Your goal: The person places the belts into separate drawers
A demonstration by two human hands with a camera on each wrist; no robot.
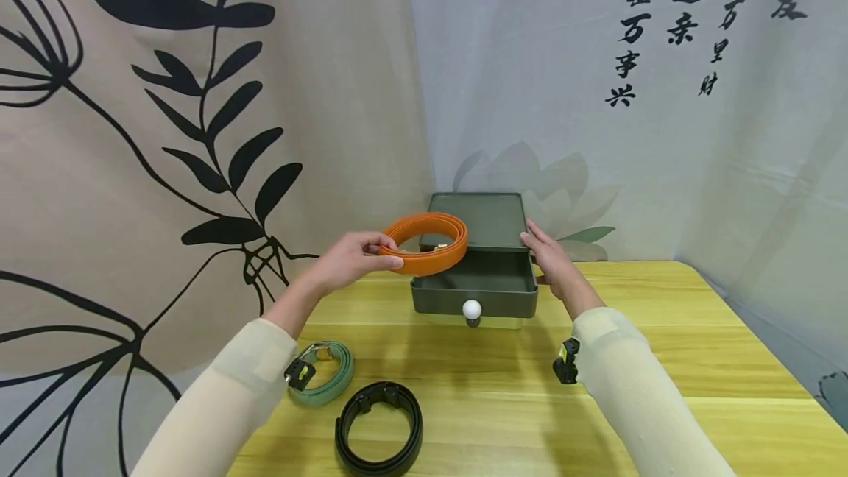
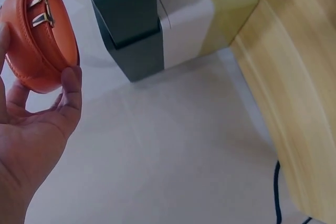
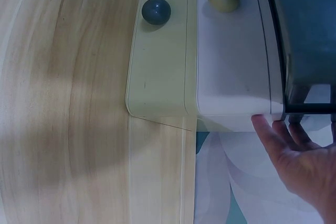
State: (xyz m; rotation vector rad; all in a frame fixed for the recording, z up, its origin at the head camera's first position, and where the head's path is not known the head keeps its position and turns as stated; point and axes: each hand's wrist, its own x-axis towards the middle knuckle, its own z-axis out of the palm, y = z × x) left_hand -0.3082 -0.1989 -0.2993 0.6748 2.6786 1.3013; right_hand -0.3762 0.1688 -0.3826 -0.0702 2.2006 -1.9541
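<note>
My left hand (image 1: 358,260) pinches a coiled orange belt (image 1: 433,263) between thumb and fingers, over the left side of a pulled-out dark green drawer (image 1: 473,300). The left wrist view shows a metal buckle (image 2: 42,11) on the coil. That drawer is the top one of a small drawer cabinet (image 1: 480,216) and has a white knob (image 1: 472,309); the visible part of its inside is bare. My right hand (image 1: 556,267) rests against the cabinet's right side, and in the right wrist view its extended fingertips (image 3: 260,121) touch there.
A coiled green belt (image 1: 341,377) and a coiled black belt (image 1: 414,425) lie on the wooden table (image 1: 503,403), front left of the cabinet. Below the dark drawer are a white drawer (image 3: 236,61) and a pale yellow drawer (image 3: 160,66). A printed curtain (image 1: 344,94) hangs close behind.
</note>
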